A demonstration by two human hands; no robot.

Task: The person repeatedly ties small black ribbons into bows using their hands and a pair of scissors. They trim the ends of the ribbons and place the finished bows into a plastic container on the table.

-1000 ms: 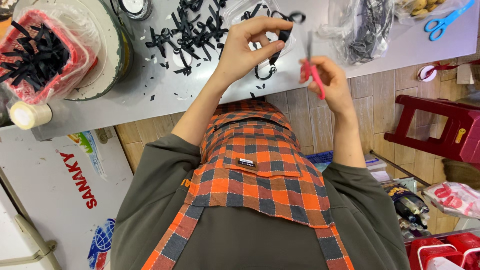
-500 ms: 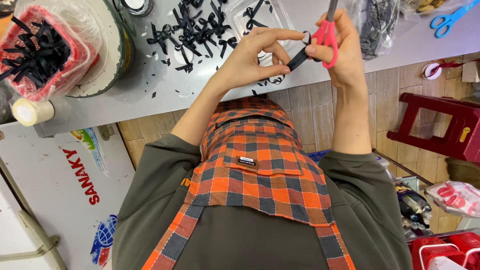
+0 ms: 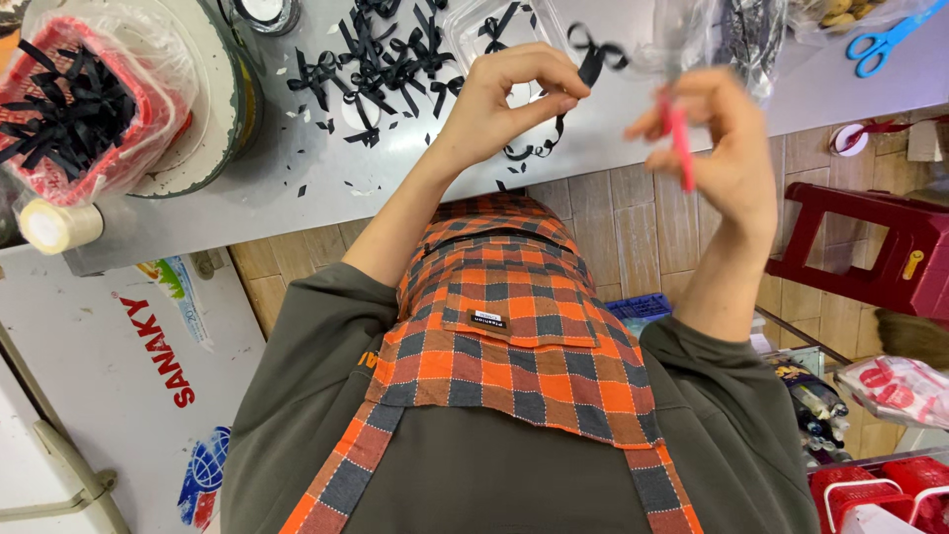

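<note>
My left hand (image 3: 514, 99) is raised over the table's front edge and pinches a black ribbon bow (image 3: 591, 57) between thumb and fingers. The bow's loops stick up to the right and a tail hangs below the hand. My right hand (image 3: 717, 148) is a little to the right of it, blurred, and holds small red-handled scissors (image 3: 679, 143). The two hands are apart and the scissors are clear of the ribbon.
On the grey table (image 3: 297, 188) lie a pile of black bows (image 3: 381, 54) and ribbon scraps. A bagged red basket of black ribbons (image 3: 69, 109), a tape roll (image 3: 49, 225) and blue scissors (image 3: 885, 40) are there too. A red stool (image 3: 880, 247) stands at the right.
Half a second ago the scissors were up against the ribbon at my left fingers. My right hand has since drawn away to the right and down; the left still holds the bow.
</note>
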